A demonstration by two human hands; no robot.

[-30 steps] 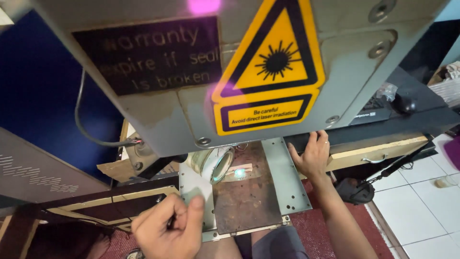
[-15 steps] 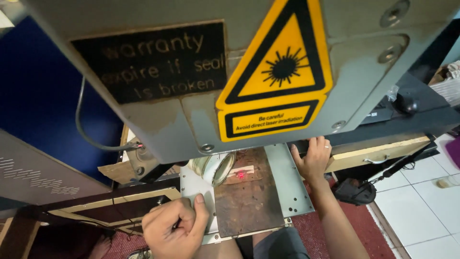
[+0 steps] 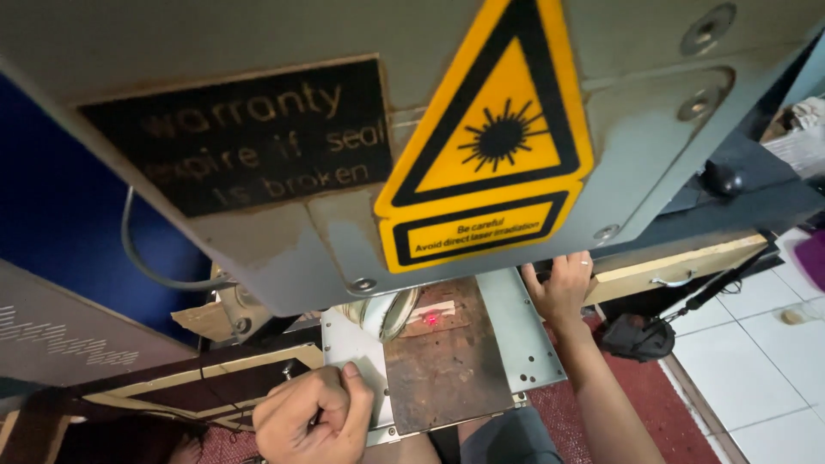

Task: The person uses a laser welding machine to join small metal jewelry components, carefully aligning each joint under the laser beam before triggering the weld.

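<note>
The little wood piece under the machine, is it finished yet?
Placed: the small wood piece lies on the dark plate with a red light dot on it. In hand: the left hand presses the plate's front corner; the right hand rests at the far edge. No marking shows yet.

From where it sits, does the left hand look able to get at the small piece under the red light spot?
Probably yes: the left hand rests at the plate's near edge, with bare plate between it and the piece.

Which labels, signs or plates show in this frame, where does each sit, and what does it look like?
Warning sign: machine housing, upper centre; yellow triangle, black border, black starburst symbol.
Caption strip: directly beneath the triangle; yellow rectangle, black frame, small black lettering.
Black plate: housing, left of the triangle; dark rectangle, worn gold lettering.
</note>
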